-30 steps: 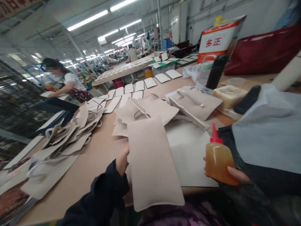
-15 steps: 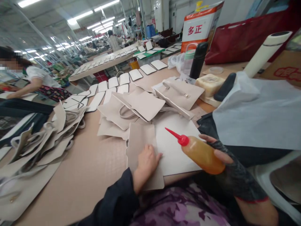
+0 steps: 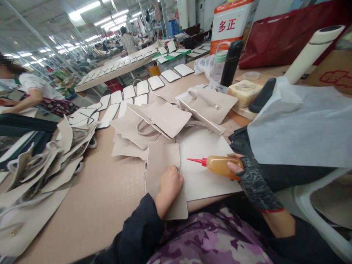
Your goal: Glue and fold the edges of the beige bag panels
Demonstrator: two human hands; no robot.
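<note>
My right hand (image 3: 239,167), in a dark fingerless knit glove, is wrapped round a squeeze bottle (image 3: 218,165) of amber liquid, likely glue. The bottle lies nearly level, its long red nozzle pointing left over a white sheet (image 3: 203,183). My left hand (image 3: 171,185) has its fingers curled at the right edge of a beige bag panel (image 3: 162,157), gripping it; its fingertips are partly hidden. That panel overlaps the left side of the white sheet. The nozzle tip is a short way right of the panel, apart from it.
Beyond are stacked beige bag pieces (image 3: 167,119) with handles. More bag pieces (image 3: 55,165) lie at left, and rows of white panels (image 3: 129,91) behind. A black bottle (image 3: 231,62), a pale flask (image 3: 313,55) and a tin (image 3: 228,25) stand back right. A co-worker (image 3: 33,88) sits at far left.
My right hand has brought the bottle left and up, turning it from tilted to nearly level. The left hand's fingers have curled in at the panel's edge. The view has shifted slightly.
</note>
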